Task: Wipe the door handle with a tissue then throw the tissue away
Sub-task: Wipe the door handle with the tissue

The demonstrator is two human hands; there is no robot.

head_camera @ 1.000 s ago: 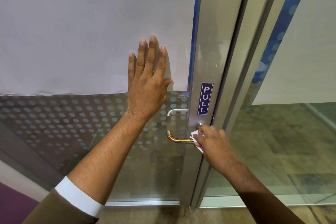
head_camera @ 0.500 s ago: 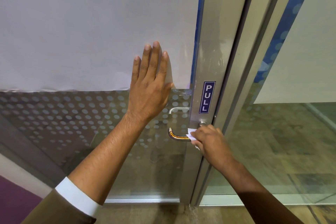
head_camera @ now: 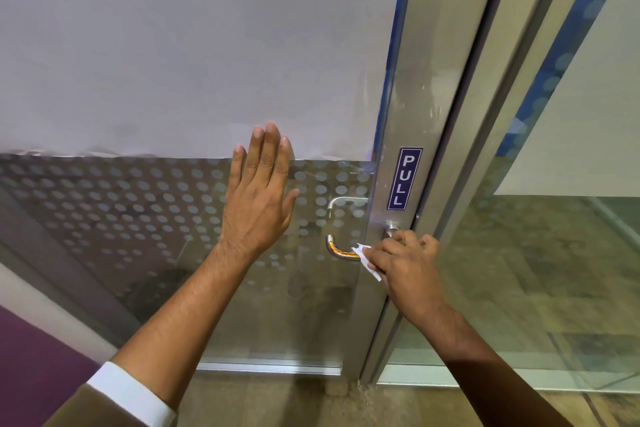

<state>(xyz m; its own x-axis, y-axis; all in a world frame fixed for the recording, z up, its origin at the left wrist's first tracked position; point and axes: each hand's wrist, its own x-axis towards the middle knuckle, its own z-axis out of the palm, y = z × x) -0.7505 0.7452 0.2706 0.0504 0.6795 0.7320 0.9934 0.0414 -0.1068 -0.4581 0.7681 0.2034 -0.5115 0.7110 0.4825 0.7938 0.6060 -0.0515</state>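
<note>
A curved steel door handle (head_camera: 337, 249) sticks out leftward from the metal door stile (head_camera: 408, 114), below a blue PULL sticker (head_camera: 404, 178). My right hand (head_camera: 403, 262) is closed over the handle's inner part, pressing a small white tissue (head_camera: 366, 258) against it; only the tissue's edges show beside my fingers. My left hand (head_camera: 259, 198) lies flat on the glass door panel (head_camera: 104, 211), fingers together and pointing up, left of the handle.
The glass door carries a white frosted sheet above and a dotted film below. A second handle (head_camera: 341, 202) shows through the glass on the far side. To the right stands the metal frame (head_camera: 512, 97) and another glass pane. Brown floor lies below.
The view has tilted upward, so the hands and handle sit lower in the frame. My right hand with the tissue has shifted a little along the handle. My left hand stays flat on the glass.
</note>
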